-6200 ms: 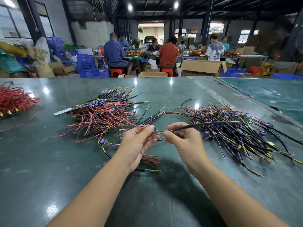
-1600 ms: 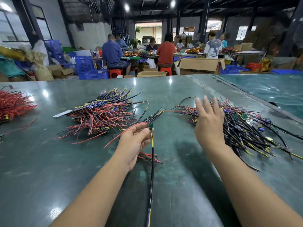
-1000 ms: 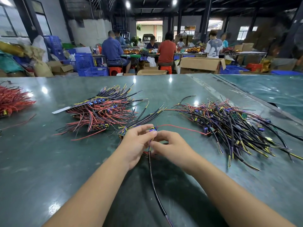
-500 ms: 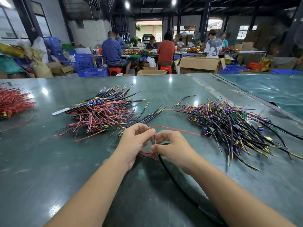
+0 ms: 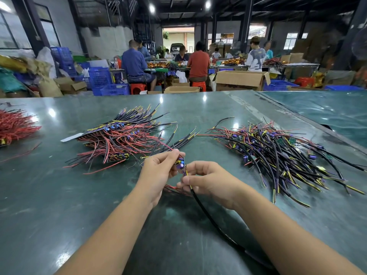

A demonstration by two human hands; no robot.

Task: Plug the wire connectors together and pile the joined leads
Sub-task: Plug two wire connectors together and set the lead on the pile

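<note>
- Fingers of the left hand (image 5: 158, 171) pinch a small board (image 5: 180, 162) above the worktop (image 5: 59, 195).
- Right hand (image 5: 206, 179) fingers pinch the black lead (image 5: 206, 211) just below it.
- Joined pile (image 5: 119, 139) lies left, loose pile (image 5: 278, 155) right.

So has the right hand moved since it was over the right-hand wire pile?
Yes. The right hand has come back left, off the right pile, meeting the left hand.

Green table (image 5: 59, 195), three wire piles (image 5: 119, 139)
</note>
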